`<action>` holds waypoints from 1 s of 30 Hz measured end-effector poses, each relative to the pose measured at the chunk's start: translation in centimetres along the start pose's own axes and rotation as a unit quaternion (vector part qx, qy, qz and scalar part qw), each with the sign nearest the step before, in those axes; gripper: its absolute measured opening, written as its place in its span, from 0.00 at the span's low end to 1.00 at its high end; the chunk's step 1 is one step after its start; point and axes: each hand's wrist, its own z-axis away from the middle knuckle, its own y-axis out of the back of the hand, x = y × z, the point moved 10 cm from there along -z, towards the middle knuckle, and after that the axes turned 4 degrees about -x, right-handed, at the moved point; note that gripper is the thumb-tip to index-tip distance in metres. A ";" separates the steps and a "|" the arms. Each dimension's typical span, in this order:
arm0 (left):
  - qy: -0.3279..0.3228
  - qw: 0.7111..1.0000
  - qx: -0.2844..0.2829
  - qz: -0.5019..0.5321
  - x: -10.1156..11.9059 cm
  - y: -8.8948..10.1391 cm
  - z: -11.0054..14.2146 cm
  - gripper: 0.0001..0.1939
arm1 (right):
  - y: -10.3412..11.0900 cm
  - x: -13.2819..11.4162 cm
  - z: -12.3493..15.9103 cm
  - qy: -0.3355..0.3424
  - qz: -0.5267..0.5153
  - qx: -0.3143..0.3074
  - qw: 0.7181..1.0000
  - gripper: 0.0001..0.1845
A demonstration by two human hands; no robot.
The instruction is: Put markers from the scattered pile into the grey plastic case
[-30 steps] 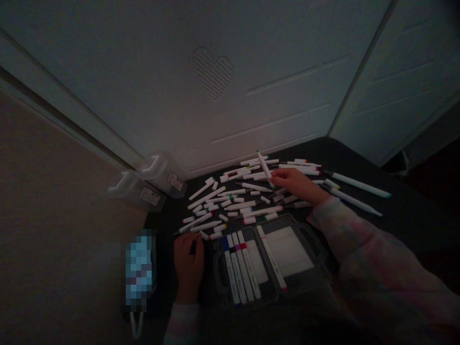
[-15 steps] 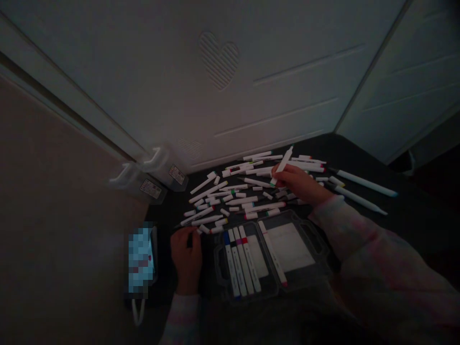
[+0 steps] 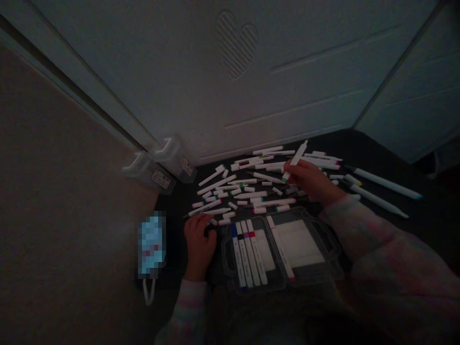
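Note:
Dim light. My right hand (image 3: 309, 179) is closed on a white marker (image 3: 296, 158), held tilted above a scatter of white markers and loose caps (image 3: 247, 191) on a dark mat. My left hand (image 3: 199, 239) rests with curled fingers at the left end of the scatter, beside an open clear plastic case (image 3: 325, 239). Whether the left fingers hold anything is hidden. Several markers with coloured caps (image 3: 247, 256) lie side by side in the case's left half, and one marker (image 3: 281, 249) lies along its middle.
Two clear plastic boxes (image 3: 161, 167) stand at the mat's back left against a white panel wall (image 3: 251, 86). Two long white pens (image 3: 381, 191) lie at the right. A blurred phone-like item (image 3: 151, 244) with a cord sits left of my left hand. Beige floor (image 3: 64, 215) spreads leftward.
My right hand lifted a marker from the pile and swung its upper end from left-leaning to right-leaning. The left hand stayed put. The view shifted, so everything sits a little further right.

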 end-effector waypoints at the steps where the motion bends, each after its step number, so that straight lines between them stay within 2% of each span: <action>1: -0.003 1.000 -0.013 -0.003 0.1 -0.3 -0.1 0.16 | 0.0 0.0 0.0 0.001 -0.003 0.001 1.000 0.09; 6: 0.012 0.999 -0.044 0.004 -0.4 -1.3 -0.3 0.15 | -0.1 -0.1 0.0 0.008 0.001 -0.003 1.000 0.09; 21: 0.046 0.998 -0.022 0.029 -0.9 -0.8 -0.2 0.15 | 0.3 -0.1 0.0 -0.009 0.022 0.015 1.000 0.09; 30: 0.063 0.997 -0.024 0.039 -1.4 -0.9 -0.2 0.18 | 0.2 -0.3 0.1 0.003 0.015 0.010 1.000 0.07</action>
